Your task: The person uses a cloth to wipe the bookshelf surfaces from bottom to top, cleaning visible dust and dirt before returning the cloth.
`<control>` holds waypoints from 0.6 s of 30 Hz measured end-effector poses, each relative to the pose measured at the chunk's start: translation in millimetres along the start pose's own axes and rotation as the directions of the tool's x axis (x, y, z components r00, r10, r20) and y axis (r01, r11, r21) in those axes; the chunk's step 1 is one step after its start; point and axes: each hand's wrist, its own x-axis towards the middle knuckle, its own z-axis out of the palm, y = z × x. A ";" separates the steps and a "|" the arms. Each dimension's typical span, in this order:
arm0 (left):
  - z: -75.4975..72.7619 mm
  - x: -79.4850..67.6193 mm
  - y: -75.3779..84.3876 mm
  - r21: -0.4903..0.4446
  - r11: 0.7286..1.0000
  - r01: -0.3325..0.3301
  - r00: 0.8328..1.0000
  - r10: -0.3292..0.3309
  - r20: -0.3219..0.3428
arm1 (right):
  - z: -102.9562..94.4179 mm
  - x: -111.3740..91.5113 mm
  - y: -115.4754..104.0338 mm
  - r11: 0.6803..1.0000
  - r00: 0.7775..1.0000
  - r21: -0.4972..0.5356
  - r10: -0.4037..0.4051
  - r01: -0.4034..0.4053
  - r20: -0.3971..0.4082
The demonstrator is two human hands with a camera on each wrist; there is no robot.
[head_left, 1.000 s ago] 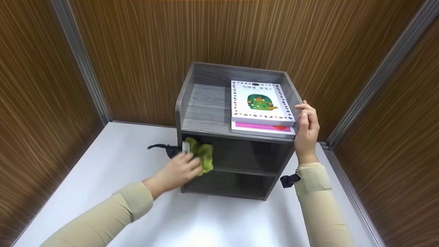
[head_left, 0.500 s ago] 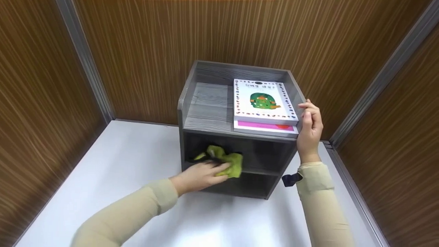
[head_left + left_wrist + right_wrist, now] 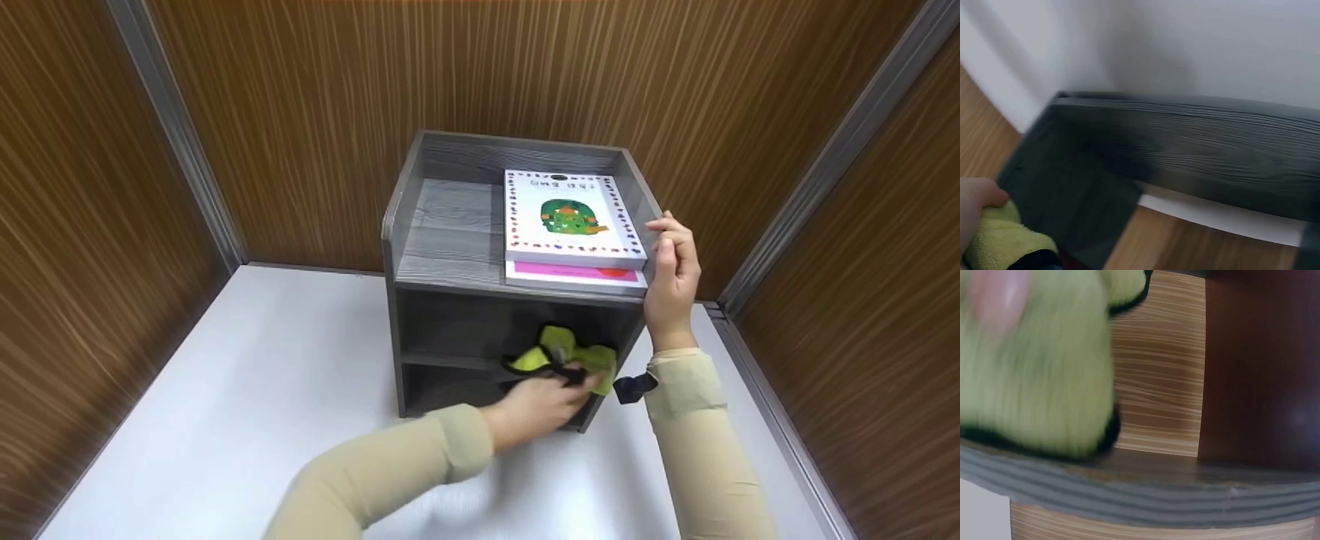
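Note:
My left hand (image 3: pixel 536 411) holds a yellow-green cloth (image 3: pixel 598 361) with black edging at the right end of the middle shelf board of a small grey wood-grain shelf unit (image 3: pixel 450 358). Part of the cloth (image 3: pixel 1008 239) shows beside my fingers in the left wrist view. In the right wrist view the cloth (image 3: pixel 1039 382) looks large and blurred, with a fingertip on it. My right hand (image 3: pixel 673 281) grips the upper right side panel of the unit, its fingers bent over the edge.
Two stacked books lie on the unit's top: a white one (image 3: pixel 574 217) with a green picture, above a pink-and-white one (image 3: pixel 577 274). The unit stands on a white surface (image 3: pixel 300 360). Wood-patterned panels (image 3: pixel 315 135) enclose the back and sides.
My left hand has carried the cloth rightward, from the unit's left side across the compartment to its right side. My right hand has kept its place on the side panel.

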 end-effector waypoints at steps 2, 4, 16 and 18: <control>-3.4 10.4 3.2 -0.064 0.997 0.045 0.999 -0.046 -0.008 | -1.0 0.2 -0.3 1.000 1.000 -0.008 0.002 -0.002 0.002; -4.9 16.7 5.2 -0.123 0.989 0.080 0.996 -0.084 -0.021 | -2.1 -0.2 0.6 1.000 1.000 -0.012 0.009 -0.008 0.005; -2.3 -19.2 -2.3 -0.309 0.917 0.253 0.967 -0.236 0.093 | 4.0 -6.3 -1.1 1.000 1.000 -0.022 -0.009 0.010 0.029; 1.1 -29.7 -6.0 -0.302 0.914 0.271 0.962 -0.267 0.053 | 4.0 -5.4 -1.9 1.000 1.000 -0.026 -0.002 0.003 0.031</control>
